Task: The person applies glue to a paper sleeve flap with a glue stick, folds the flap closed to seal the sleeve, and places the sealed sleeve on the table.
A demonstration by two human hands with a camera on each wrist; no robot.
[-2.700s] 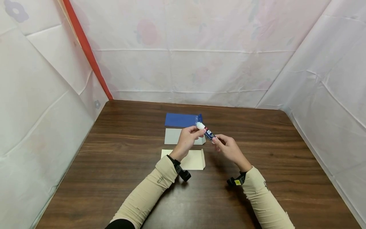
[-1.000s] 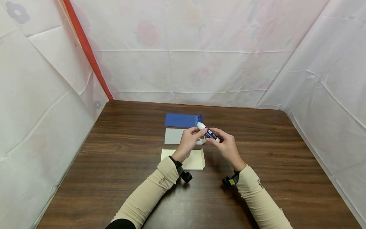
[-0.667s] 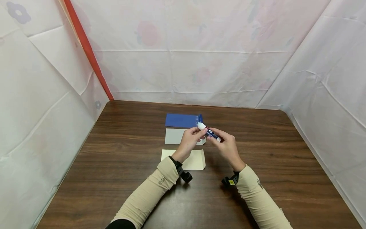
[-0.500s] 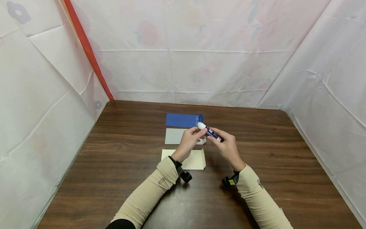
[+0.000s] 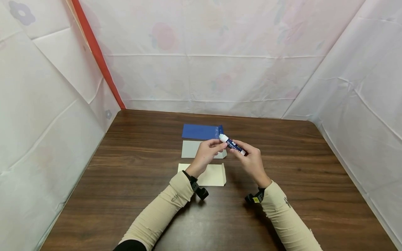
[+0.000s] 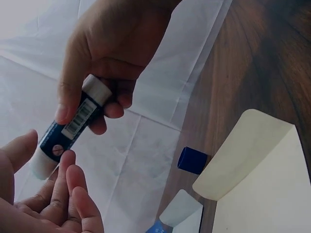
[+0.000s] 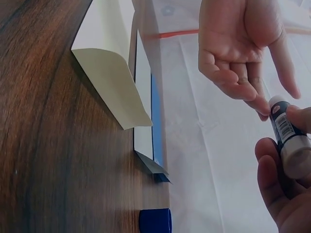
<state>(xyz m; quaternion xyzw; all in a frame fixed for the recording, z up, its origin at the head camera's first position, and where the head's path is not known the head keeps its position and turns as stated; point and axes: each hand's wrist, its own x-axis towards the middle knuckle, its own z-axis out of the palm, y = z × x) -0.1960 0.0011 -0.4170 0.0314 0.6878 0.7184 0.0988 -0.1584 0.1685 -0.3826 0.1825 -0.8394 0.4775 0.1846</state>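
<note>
My right hand [image 5: 251, 162] grips a glue stick [image 5: 235, 146] by its dark blue, labelled barrel, thumb on one side and curled fingers on the other. The stick slants, its whitish end up toward the left. My left hand [image 6: 53, 204] is close by, thumb apart from that end and fingers loosely extended, fingertips right at the white end. Beneath the hands lie three envelopes in a column: blue [image 5: 199, 131] farthest, grey [image 5: 190, 149] in the middle, cream [image 5: 213, 175] nearest. Whitish streaks mark the blue envelope's right flap. My left hand and wrist partly cover the grey and cream ones.
A blue cap [image 6: 192, 160] stands on the brown wooden table [image 5: 125, 195] near the envelope flaps, as both wrist views show; my hands hide it from the head view. White patterned sheets [image 5: 201, 69] hang behind the table and at both sides.
My right hand has shifted up along the glue stick from its lower end. My left fingers, which pinched the upper end, have come off it, and the left hand has drawn slightly left.
</note>
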